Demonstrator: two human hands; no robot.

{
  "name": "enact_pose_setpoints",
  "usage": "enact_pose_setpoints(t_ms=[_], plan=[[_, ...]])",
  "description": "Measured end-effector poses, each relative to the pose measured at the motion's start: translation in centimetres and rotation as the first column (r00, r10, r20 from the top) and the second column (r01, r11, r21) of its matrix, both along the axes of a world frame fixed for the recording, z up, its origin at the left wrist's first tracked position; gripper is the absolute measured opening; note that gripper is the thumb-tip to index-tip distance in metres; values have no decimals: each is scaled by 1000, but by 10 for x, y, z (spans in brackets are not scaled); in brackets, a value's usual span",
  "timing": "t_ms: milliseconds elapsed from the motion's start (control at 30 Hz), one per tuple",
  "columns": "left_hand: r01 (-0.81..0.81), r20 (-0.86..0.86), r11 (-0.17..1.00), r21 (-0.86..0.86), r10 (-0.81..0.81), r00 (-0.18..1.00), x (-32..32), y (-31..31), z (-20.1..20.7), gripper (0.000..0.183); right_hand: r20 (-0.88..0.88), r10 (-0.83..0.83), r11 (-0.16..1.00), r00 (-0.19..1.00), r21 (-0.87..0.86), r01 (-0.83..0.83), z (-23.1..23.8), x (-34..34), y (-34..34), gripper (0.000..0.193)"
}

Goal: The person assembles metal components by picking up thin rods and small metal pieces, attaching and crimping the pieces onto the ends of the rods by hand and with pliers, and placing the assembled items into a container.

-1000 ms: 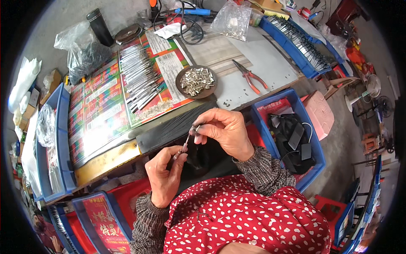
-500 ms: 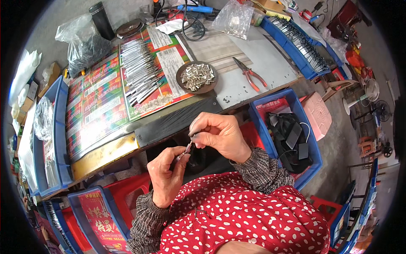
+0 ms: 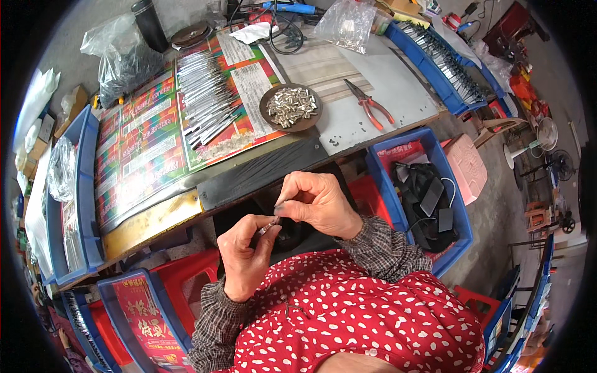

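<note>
In front of my lap, just off the table's near edge, my left hand (image 3: pixel 244 255) pinches a thin, shiny metallic piece (image 3: pixel 267 227) between thumb and forefinger. My right hand (image 3: pixel 317 205) is closed in a pinch at the upper end of that piece; what its fingertips hold is too small to make out. Beyond the hands, a brown round dish (image 3: pixel 306 124) holds many short silver metal tubes (image 3: pixel 290 107). Left of the dish, a row of slim silver rods (image 3: pixel 202 96) with dark ends lies on a colourful printed sheet (image 3: pixel 140 149).
Red-handled pliers (image 3: pixel 370 107) lie on the table right of the dish. A blue crate (image 3: pixel 465 239) with dark bags and small devices stands at my right. Blue trays (image 3: pixel 93 205) flank the table. Clear bags (image 3: pixel 118 56) and a black bottle (image 3: pixel 149 25) stand at the back.
My right hand has shifted slightly left and down, closer to the fingertips of my left hand. The left hand stays almost where it was, still pinching the thin piece.
</note>
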State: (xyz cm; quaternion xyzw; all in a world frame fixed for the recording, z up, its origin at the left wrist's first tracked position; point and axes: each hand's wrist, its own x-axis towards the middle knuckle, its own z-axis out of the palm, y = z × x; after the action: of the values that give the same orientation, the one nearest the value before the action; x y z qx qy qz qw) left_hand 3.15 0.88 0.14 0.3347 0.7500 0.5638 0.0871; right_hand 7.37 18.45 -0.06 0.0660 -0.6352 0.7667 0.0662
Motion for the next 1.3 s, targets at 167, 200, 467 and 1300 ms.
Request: enact_pose_setpoints(t_ms=[167,200,467,1300], plan=[[-54,-74,999,8,54,996,1,1,-2,11,12,-94,996,996,9,94,5,-1,-7,11],[-57,-74,998,8,57,996,1,1,-5,11,111,-29,995,993,-89,39,10,0,-7,11],[-88,-142,996,-34,82,986,3,3,-3,11,-4,-98,995,995,6,98,-12,-2,-7,10],[-154,-280,988,-19,142,949,5,7,-3,14,35,-129,988,991,-84,131,-8,0,-16,19]])
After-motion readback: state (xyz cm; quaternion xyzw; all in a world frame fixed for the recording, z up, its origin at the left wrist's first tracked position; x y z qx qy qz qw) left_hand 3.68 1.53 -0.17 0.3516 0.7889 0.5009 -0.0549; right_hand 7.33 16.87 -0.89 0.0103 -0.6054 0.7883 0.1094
